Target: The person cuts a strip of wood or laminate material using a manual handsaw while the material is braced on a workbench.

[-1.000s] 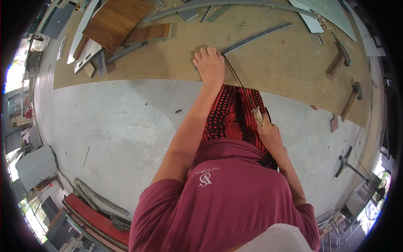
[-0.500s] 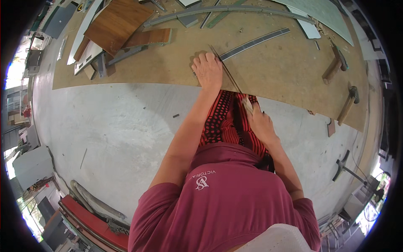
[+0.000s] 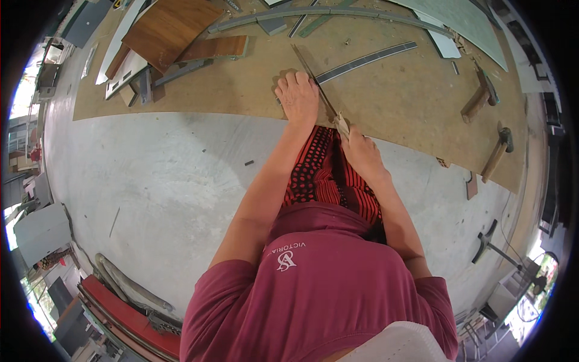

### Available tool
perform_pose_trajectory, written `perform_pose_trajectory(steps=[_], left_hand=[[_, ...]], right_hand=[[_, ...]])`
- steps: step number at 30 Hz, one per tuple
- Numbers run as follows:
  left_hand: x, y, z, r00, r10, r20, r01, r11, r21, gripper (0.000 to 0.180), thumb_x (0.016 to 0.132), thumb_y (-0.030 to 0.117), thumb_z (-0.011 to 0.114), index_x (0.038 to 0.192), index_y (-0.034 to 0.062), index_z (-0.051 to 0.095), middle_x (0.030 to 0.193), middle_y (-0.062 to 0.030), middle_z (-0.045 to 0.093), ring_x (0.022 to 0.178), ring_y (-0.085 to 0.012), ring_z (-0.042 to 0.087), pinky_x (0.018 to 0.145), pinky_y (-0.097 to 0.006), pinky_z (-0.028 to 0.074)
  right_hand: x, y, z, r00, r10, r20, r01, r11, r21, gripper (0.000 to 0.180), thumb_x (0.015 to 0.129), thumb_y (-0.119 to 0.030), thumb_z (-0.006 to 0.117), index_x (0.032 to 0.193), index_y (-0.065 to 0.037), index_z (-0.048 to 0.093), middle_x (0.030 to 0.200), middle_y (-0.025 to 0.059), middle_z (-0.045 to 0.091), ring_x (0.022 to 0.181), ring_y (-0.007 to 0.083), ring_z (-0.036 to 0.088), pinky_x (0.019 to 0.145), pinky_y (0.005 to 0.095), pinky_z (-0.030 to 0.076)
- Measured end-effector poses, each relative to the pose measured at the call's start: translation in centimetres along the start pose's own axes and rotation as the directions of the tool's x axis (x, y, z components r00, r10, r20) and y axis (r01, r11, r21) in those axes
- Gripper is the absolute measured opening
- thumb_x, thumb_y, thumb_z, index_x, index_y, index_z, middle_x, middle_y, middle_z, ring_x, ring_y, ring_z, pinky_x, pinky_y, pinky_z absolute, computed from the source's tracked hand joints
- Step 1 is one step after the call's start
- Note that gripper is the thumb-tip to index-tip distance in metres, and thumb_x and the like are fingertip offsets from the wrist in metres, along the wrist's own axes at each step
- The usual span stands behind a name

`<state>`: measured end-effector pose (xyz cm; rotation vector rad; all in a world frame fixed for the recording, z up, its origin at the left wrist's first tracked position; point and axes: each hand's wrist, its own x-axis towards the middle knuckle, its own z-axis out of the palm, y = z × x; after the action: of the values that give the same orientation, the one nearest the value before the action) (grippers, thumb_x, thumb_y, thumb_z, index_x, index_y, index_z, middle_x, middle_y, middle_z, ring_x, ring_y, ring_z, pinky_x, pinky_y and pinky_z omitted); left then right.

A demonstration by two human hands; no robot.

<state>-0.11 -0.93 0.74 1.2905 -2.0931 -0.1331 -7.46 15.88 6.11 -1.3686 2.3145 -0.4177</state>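
A long narrow strip [image 3: 369,61], dark grey with pale edges, lies slantwise on the brown work table. Its left end runs under my left hand [image 3: 297,96], whose fingers curl over it and hold it down at the table's near edge. Against my fingertips a thin, dark saw blade [image 3: 325,99] crosses the strip; its teeth are too small to make out. My right hand [image 3: 362,151] is closed round the pale, wrapped-looking handle [image 3: 342,125] of this blade, just off the table edge and above my lap.
Brown wooden boards [image 3: 166,36] and panel offcuts are piled at the far left of the table [image 3: 199,90]. A long grey curved strip [image 3: 362,13] spans the back. Two hammers, one near the edge [image 3: 499,154] and one farther back [image 3: 480,96], lie at right.
My right hand has pushed the saw blade forward and to the left, so its tip reaches farther over the table. My left hand stays on the strip. The view has shifted slightly.
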Motion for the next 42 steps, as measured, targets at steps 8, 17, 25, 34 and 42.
perform_pose_trajectory(steps=[8, 17, 25, 34, 42], left_hand=[[0.0, -0.3, -0.2, 1.000, -0.006, -0.008, 0.006, 1.000, -0.021, 0.017, 0.078, 0.016, 0.064, 0.089, 0.0093, 0.052, 0.090, -0.0112, 0.053, 0.087, -0.0325, 0.050, 0.076, -0.045, 0.037], [0.1, -0.1, 0.1, 0.999, -0.031, -0.024, 0.030, 0.999, -0.023, 0.017, 0.079, 0.013, 0.064, 0.090, 0.0089, 0.051, 0.092, -0.0124, 0.053, 0.088, -0.0333, 0.049, 0.076, -0.046, 0.037], [0.4, -2.0, -0.6, 1.000, 0.018, -0.016, -0.021, 0.980, -0.200, 0.012, 0.082, 0.009, 0.059, 0.092, 0.0051, 0.054, 0.091, -0.0144, 0.056, 0.087, -0.0347, 0.053, 0.076, -0.046, 0.041], [1.0, -6.2, -3.5, 0.984, -0.145, -0.106, 0.111, 0.954, -0.277, 0.012, 0.084, 0.010, 0.057, 0.096, 0.0069, 0.057, 0.091, -0.0152, 0.057, 0.087, -0.0366, 0.052, 0.074, -0.048, 0.041], [-1.8, -3.1, -3.1, 0.993, -0.077, -0.085, 0.076, 0.997, -0.015, 0.013, 0.081, 0.013, 0.063, 0.093, 0.0122, 0.058, 0.093, -0.0111, 0.055, 0.090, -0.0342, 0.050, 0.073, -0.048, 0.038]], right_hand=[[-7.6, 3.1, -1.1, 0.978, 0.149, 0.146, -0.159, 0.985, 0.061, 0.030, 0.093, -0.027, 0.050, 0.107, -0.001, 0.046, 0.075, 0.0294, 0.062, 0.075, 0.0486, 0.061, 0.068, 0.0574, 0.048], [-8.1, 4.6, -1.0, 0.997, 0.029, 0.078, -0.028, 1.000, -0.015, 0.028, 0.095, -0.025, 0.049, 0.107, -0.001, 0.043, 0.069, 0.0270, 0.060, 0.068, 0.0470, 0.060, 0.061, 0.0563, 0.047], [-8.4, 4.7, -1.6, 0.990, 0.134, 0.054, -0.142, 0.972, 0.189, 0.024, 0.094, -0.021, 0.049, 0.109, -0.004, 0.043, 0.074, 0.0294, 0.060, 0.072, 0.0496, 0.059, 0.062, 0.0571, 0.046], [-6.6, 3.1, 1.0, 0.999, 0.011, 0.042, -0.016, 0.993, 0.119, 0.023, 0.094, -0.024, 0.051, 0.104, -0.005, 0.043, 0.071, 0.0264, 0.061, 0.069, 0.0464, 0.061, 0.059, 0.0554, 0.048], [-5.6, 0.9, 1.8, 0.995, -0.005, 0.101, 0.002, 0.999, 0.032, 0.023, 0.094, -0.027, 0.050, 0.103, -0.007, 0.044, 0.070, 0.0245, 0.062, 0.069, 0.0432, 0.063, 0.060, 0.0559, 0.048]])
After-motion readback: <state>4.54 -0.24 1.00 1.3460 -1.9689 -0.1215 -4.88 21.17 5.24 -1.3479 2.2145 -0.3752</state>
